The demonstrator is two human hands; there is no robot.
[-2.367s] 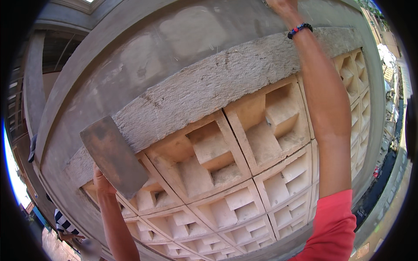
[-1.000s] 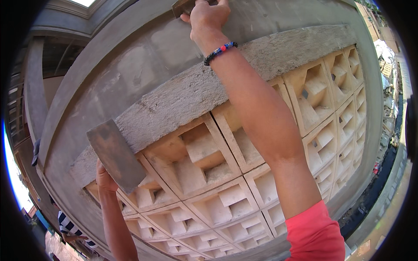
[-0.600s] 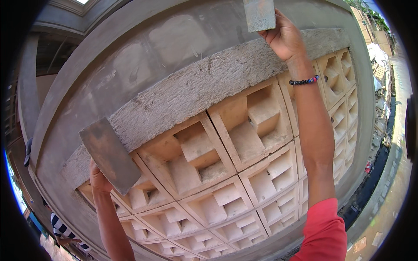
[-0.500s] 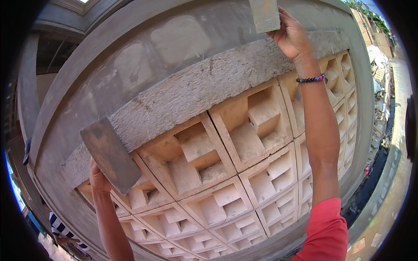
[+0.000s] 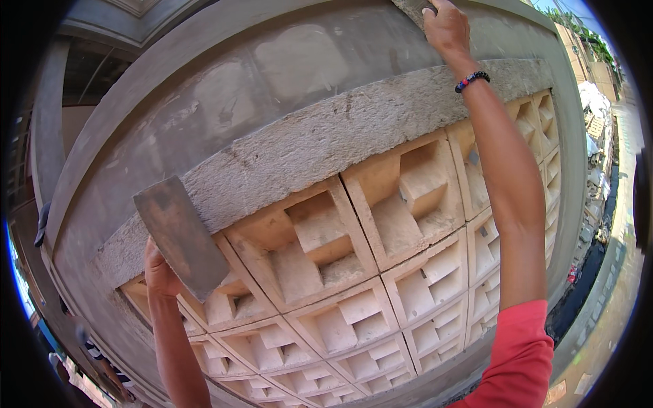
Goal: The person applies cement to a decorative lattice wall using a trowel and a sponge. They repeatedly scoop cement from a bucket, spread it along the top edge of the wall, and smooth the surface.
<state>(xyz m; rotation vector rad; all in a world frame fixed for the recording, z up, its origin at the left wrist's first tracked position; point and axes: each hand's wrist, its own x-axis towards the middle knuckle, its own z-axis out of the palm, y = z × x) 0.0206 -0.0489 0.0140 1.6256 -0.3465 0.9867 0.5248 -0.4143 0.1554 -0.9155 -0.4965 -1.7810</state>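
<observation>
Flat board (image 5: 182, 238), in head view, at left: tilted, clasped from behind by left grip (image 5: 162, 273), in front of the rough band (image 5: 306, 146) and pale openwork blocks (image 5: 320, 228). At the top edge, clutched in right grip (image 5: 449, 30): grey tool (image 5: 412, 9), partly cut off, over the smooth wall (image 5: 299, 61); cannot tell whether touching. Below that grip: dark beaded bracelet (image 5: 472, 81), then red sleeve (image 5: 517, 350).

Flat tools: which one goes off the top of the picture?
The grey tool in the right hand; it runs out of view. The brownish board in the left hand shows all corners.
</observation>
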